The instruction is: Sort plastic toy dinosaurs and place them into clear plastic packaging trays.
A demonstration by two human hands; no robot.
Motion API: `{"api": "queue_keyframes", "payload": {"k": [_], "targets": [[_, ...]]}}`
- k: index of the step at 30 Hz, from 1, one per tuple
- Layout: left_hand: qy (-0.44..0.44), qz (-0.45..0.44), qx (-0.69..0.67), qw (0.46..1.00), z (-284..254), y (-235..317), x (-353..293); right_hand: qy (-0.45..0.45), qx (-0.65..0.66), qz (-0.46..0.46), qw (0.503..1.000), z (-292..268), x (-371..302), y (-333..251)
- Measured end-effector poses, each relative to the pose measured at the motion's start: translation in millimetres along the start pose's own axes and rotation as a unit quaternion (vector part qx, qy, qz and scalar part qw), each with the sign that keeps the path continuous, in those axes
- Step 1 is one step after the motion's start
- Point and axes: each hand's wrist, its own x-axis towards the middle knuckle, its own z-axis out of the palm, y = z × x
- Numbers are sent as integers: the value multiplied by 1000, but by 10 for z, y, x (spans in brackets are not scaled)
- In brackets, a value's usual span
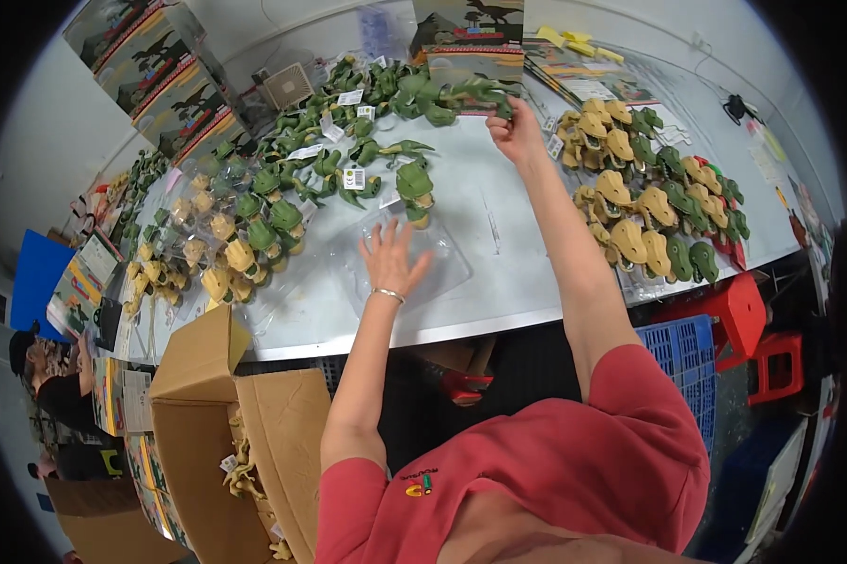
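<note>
My left hand (392,261) lies with its fingers spread over a clear plastic tray (442,273) near the table's front edge. A green toy dinosaur head with a tan underside (414,188) stands just beyond its fingertips, at the tray's far edge. My right arm reaches far across the table, and my right hand (519,136) is closed on the end of a green toy dinosaur (470,91). That toy is beside a heap of similar green dinosaurs (372,89), several with white tags. What the fingertips grip is partly hidden.
Tan and green dinosaur heads stand in rows at right (644,211) and left (240,254). Printed boxes (165,80) are stacked at the back left. An open carton (292,423) with tan toys is below left. A blue crate (682,367) and red stools (776,367) stand at right.
</note>
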Motion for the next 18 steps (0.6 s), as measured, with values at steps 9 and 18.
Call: {"api": "queue_keyframes", "payload": {"k": [9,18], "targets": [[17,-39,-708,705,-1242,492,-106,-86,228,196,950,1032,-1523,1220],[86,-125,-732,664,-1200,209,-702,-105,-607,151,773,933,-1939,1741]]}}
